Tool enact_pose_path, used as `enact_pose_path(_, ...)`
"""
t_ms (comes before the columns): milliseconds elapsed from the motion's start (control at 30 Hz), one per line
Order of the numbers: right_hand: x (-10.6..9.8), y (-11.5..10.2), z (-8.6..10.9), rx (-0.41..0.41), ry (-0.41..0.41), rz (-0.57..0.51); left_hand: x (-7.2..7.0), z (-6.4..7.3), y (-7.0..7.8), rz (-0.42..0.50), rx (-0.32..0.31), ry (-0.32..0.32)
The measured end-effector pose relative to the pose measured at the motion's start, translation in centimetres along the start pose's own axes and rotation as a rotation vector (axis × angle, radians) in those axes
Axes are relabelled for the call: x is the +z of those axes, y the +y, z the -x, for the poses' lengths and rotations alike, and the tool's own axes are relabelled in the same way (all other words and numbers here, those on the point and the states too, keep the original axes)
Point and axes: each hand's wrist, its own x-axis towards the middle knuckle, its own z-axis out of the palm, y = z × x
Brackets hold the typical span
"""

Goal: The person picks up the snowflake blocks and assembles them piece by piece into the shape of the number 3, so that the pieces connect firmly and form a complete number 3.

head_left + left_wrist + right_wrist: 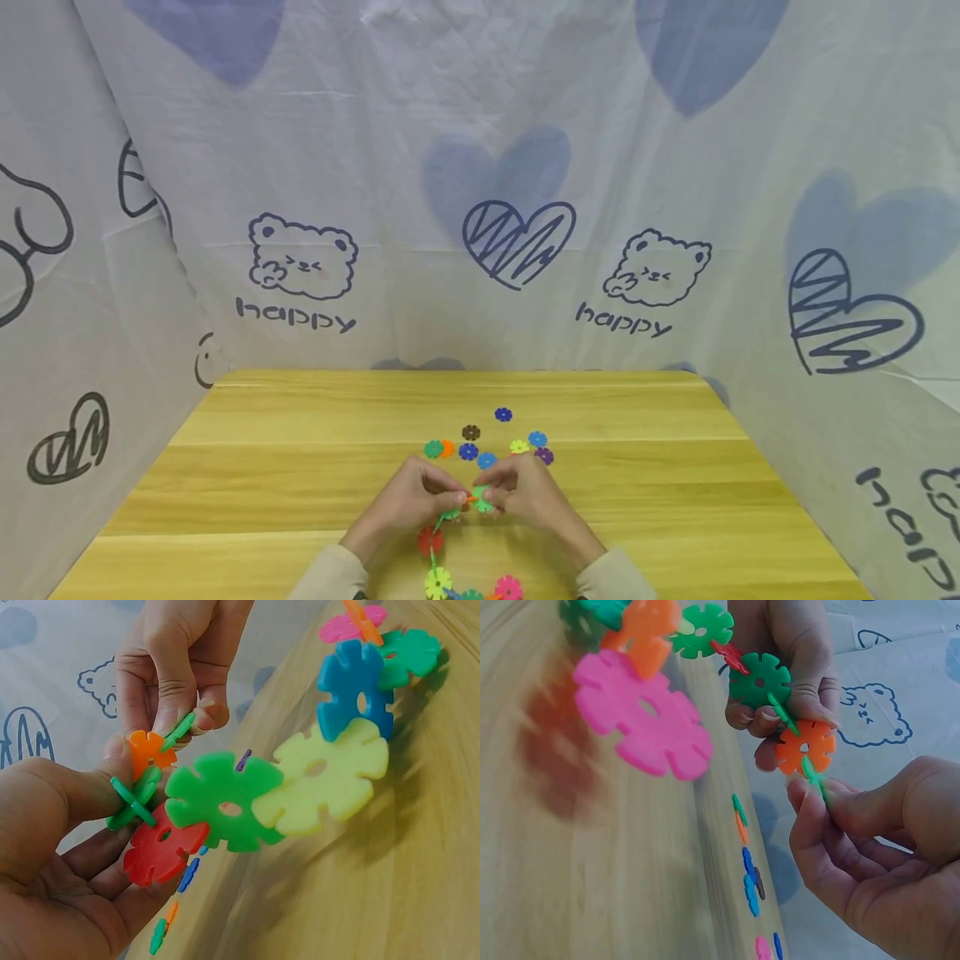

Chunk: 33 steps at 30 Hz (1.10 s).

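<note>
Pink disc (660,733) is ending the chain (225,787) the left hand (414,497) is pinching, the right hand (527,492) is pinching a green disc (814,778), and skewed pressure is risking joint separation.

soft, fairly even light is falling from above, and shadows are staying gentle.
in the head view, the cloth (405,92) is looking greyish and dim while the table (660,500) is glowing warmer, and wide-angle stretching is showing toward the sides; in the left wrist view, the chain (255,787) is casting a soft shadow; in the right wrist view, a blurry reddish-brown shadow is lying beside the pink flower (615,712), and the orange flower (651,634) is going slightly out of focus.
</note>
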Motion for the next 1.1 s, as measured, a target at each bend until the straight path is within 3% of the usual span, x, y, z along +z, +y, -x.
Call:
enact_pose_path(233, -0.1, 0.2, 0.1, 0.022, -0.008, 0.0, 0.1, -0.1, -0.2, 0.001, 0.023, -0.007)
enact_pose_path(533, -0.7, 0.3, 0.0, 0.064, -0.06, -0.001, 0.2, -0.1, -0.5, -0.002, -0.002, -0.019)
enact_pose_path(1100, -1.4, 0.3, -0.1, 0.061, -0.099, 0.002, -0.3, -0.2, -0.1, -0.07, -0.019, -0.06)
